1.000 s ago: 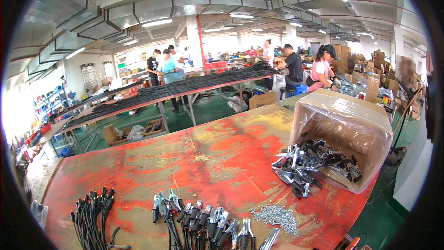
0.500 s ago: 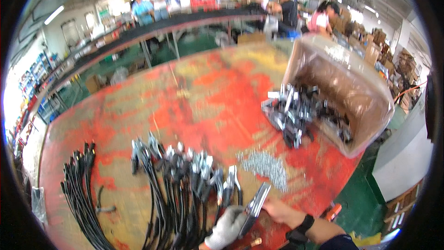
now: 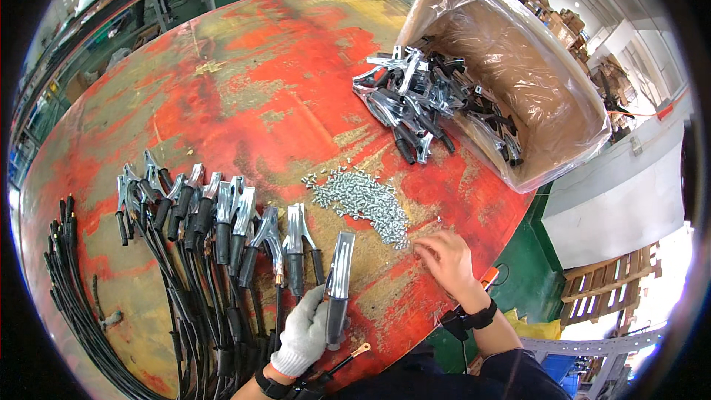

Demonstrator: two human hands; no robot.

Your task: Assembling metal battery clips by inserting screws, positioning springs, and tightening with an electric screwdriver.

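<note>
In my left hand [image 3: 304, 333], which wears a white glove, is a metal spring clamp [image 3: 341, 270] with black handle grips, held upright with its silver jaws pointing up. My bare right hand [image 3: 448, 261] is at the near right edge of a pile of small silver screws [image 3: 359, 198]; its fingers are bent together, and whatever is between them is hidden. Just right of the glove, a black cable ends in a copper lug [image 3: 361, 350]. Several clamps attached to black cables [image 3: 229, 215] lie in a row to the left of my left hand.
A carton lined with clear plastic [image 3: 533, 81] lies tipped on its side at the far right, loose clamps [image 3: 411, 96] spilling from it. Bundled black cables [image 3: 67, 274] lie at the far left. The table [image 3: 244, 126] has worn red paint. A wooden pallet [image 3: 611, 285] stands beyond its right edge.
The view has tilted down toward the table. My right hand has moved from beside the clamp, away to the right, to the screws; my left hand still holds the clamp, now more upright.
</note>
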